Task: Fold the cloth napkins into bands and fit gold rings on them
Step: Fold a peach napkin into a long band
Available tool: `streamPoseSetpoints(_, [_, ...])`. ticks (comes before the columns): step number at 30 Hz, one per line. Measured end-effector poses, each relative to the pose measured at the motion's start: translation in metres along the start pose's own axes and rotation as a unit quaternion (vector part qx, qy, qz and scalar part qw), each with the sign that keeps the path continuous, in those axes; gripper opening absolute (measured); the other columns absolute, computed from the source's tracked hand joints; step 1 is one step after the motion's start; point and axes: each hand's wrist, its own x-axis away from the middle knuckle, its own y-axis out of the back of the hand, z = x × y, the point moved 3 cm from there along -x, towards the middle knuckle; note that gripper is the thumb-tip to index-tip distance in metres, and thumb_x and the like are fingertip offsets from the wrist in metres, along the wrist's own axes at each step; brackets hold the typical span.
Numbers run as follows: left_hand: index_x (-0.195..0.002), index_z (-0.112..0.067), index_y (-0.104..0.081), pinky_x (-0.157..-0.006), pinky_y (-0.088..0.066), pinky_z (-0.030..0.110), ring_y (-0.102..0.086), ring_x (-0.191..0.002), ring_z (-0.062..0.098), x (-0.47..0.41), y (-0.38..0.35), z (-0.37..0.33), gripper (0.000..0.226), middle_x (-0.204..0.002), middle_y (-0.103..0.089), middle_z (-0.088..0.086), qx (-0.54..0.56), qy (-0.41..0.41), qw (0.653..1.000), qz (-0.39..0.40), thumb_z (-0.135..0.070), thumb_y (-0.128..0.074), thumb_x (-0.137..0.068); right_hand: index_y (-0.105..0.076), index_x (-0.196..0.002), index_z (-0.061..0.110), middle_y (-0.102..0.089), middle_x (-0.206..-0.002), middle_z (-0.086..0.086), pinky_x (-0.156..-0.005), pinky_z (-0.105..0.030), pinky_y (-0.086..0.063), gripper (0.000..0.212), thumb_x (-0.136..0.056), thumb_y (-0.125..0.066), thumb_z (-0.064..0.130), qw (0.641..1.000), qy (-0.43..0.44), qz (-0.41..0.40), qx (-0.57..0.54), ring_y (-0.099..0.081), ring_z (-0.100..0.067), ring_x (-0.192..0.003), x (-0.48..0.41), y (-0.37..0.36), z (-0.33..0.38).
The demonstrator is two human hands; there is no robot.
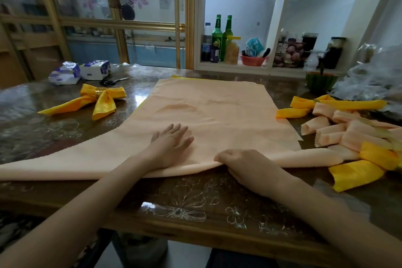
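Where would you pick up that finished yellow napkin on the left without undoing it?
Probably at the gold ring, pinched from above. The yellow napkin lies flat on the table, gathered tight at the ring, and its tails splay out loose, so lifting a tail might pull it free. The left hand, flat on the peach napkin, is nearer.

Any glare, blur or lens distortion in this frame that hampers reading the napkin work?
Head view: dim light; glare patches on the glossy table; wide-angle bend curves the edges of the peach napkin; the glass doors upper left are smeared; left hand flat on the napkin and right hand gripping its near fold both read clearly.
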Motion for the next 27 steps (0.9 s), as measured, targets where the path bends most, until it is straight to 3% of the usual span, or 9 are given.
streamPoseSetpoints(3, [-0.15,-0.025,-0.016,-0.118,-0.004,0.041,-0.001,-0.146,0.013,0.004,0.011,0.014,0.055,-0.158,-0.008,-0.003,-0.01,0.004,1.0,-0.019,-0.045,-0.025,-0.099,-0.049,-0.126,0.021,-0.057,-0.123,0.001,-0.092,-0.032,-0.047,0.031,-0.096,-0.043,0.014,0.999,0.027,0.026,0.036,-0.058,-0.016,-0.105,0.012,0.004,0.011])
streamPoseSetpoints(6, [-0.149,-0.027,-0.016,-0.117,-0.004,0.043,0.001,-0.146,0.013,0.011,0.013,0.026,0.055,-0.158,-0.005,-0.003,-0.05,0.006,0.999,0.011,-0.046,-0.024,-0.099,-0.045,-0.129,0.023,-0.053,-0.128,0.003,-0.096,-0.03,-0.046,0.032,-0.097,-0.046,0.019,0.995,0.046,0.067,0.052,-0.055,-0.013,-0.109,0.029,0.005,0.026])
streamPoseSetpoints(9, [-0.15,-0.029,-0.012,-0.116,0.004,0.043,0.007,-0.145,0.013,0.025,0.002,0.031,0.057,-0.158,0.004,-0.004,-0.06,-0.009,0.996,0.061,-0.049,-0.023,-0.098,-0.044,-0.133,0.032,-0.044,-0.138,0.013,-0.103,-0.025,-0.039,0.037,-0.097,-0.039,0.042,0.995,0.019,0.098,-0.012,-0.045,-0.006,-0.121,0.04,0.015,0.029])
streamPoseSetpoints(11, [-0.149,-0.029,-0.016,-0.116,0.003,0.044,0.005,-0.145,0.013,0.026,0.002,0.034,0.056,-0.158,0.001,-0.004,-0.046,-0.01,0.998,0.048,-0.049,-0.025,-0.097,-0.046,-0.129,0.039,-0.046,-0.132,0.021,-0.096,-0.018,-0.039,0.042,-0.092,-0.037,0.056,0.985,-0.027,0.129,-0.107,-0.045,0.002,-0.114,0.037,0.024,0.024])
streamPoseSetpoints(14, [-0.144,-0.023,-0.033,-0.116,-0.017,0.043,-0.017,-0.144,0.018,0.003,0.019,0.035,0.052,-0.156,-0.021,0.002,0.002,-0.005,0.999,-0.035,-0.045,-0.032,-0.097,-0.054,-0.124,0.03,-0.057,-0.121,0.012,-0.084,-0.014,-0.042,0.035,-0.094,-0.043,0.045,0.975,-0.08,0.063,-0.198,-0.053,-0.001,-0.103,0.001,0.029,0.003])
streamPoseSetpoints(18, [-0.143,-0.013,-0.035,-0.11,-0.03,0.038,-0.032,-0.137,0.023,-0.05,0.03,0.036,0.051,-0.149,-0.036,0.006,0.006,0.029,0.998,-0.046,-0.036,-0.042,-0.098,-0.044,-0.135,0.013,-0.05,-0.134,-0.009,-0.097,-0.028,-0.038,0.047,-0.094,-0.054,0.032,0.962,-0.19,-0.002,-0.196,-0.049,-0.022,-0.121,-0.072,0.008,-0.044])
streamPoseSetpoints(22, [-0.14,-0.017,-0.04,-0.107,-0.033,0.04,-0.039,-0.131,0.027,-0.09,0.031,0.039,0.056,-0.142,-0.044,0.006,0.026,0.103,0.994,-0.031,-0.035,-0.057,-0.09,-0.039,-0.135,0.009,-0.042,-0.137,-0.013,-0.102,-0.039,-0.037,0.067,-0.084,-0.063,0.046,0.937,-0.311,0.037,-0.156,-0.04,-0.03,-0.126,-0.106,-0.014,-0.073])
streamPoseSetpoints(24, [-0.131,-0.015,-0.05,-0.1,-0.04,0.037,-0.047,-0.121,0.027,-0.102,0.035,0.041,0.055,-0.13,-0.052,0.007,0.043,0.136,0.99,-0.011,-0.034,-0.067,-0.083,-0.047,-0.126,0.006,-0.05,-0.127,-0.012,-0.092,-0.034,-0.042,0.066,-0.078,-0.071,0.045,0.916,-0.336,0.063,-0.209,-0.049,-0.028,-0.115,-0.108,-0.014,-0.081])
streamPoseSetpoints(27, [-0.101,-0.006,-0.062,-0.067,-0.046,0.027,-0.059,-0.087,0.027,-0.122,0.044,0.046,0.044,-0.093,-0.061,0.011,0.132,0.159,0.975,0.083,-0.03,-0.079,-0.069,-0.059,-0.109,0.004,-0.06,-0.1,-0.009,-0.068,-0.028,-0.046,0.049,-0.075,-0.078,0.034,0.89,-0.33,0.084,-0.305,-0.057,-0.019,-0.081,-0.113,-0.008,-0.091])
